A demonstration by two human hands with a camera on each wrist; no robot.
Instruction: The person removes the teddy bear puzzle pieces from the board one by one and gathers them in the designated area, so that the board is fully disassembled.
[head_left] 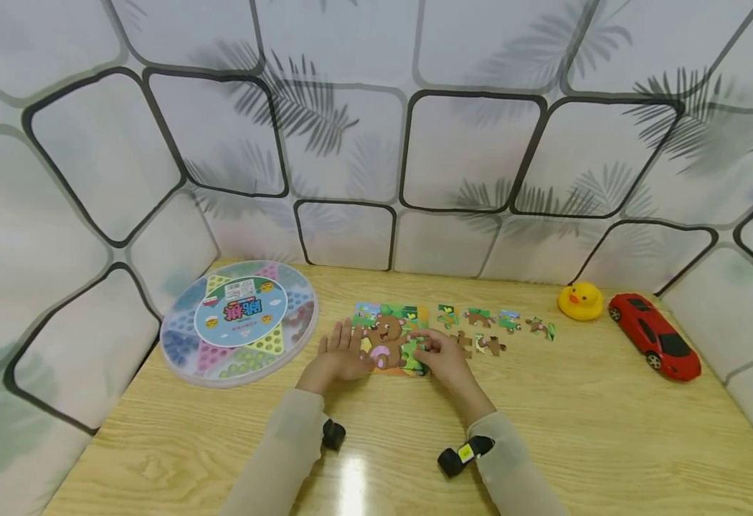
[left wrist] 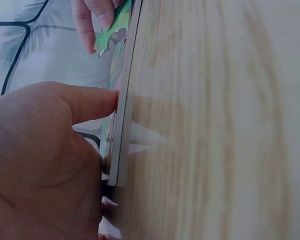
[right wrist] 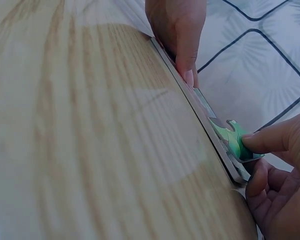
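Left hand, fingers extended, thumb against near edge of flat rectangular bear-picture jigsaw board, probably steadying it. Right hand pinches green printed jigsaw piece at board's near right corner; pinch likely leaves piece easy to turn. Loose printed pieces spread right of board, probably for easy picking. Counts: one board, one pinched piece, six loose; one yellow toy duck, one red toy car, both farther right of board on wood-grain tabletop.

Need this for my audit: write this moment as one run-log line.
left hand: touches bear puzzle | right hand: pinches green piece | loose pieces: on table
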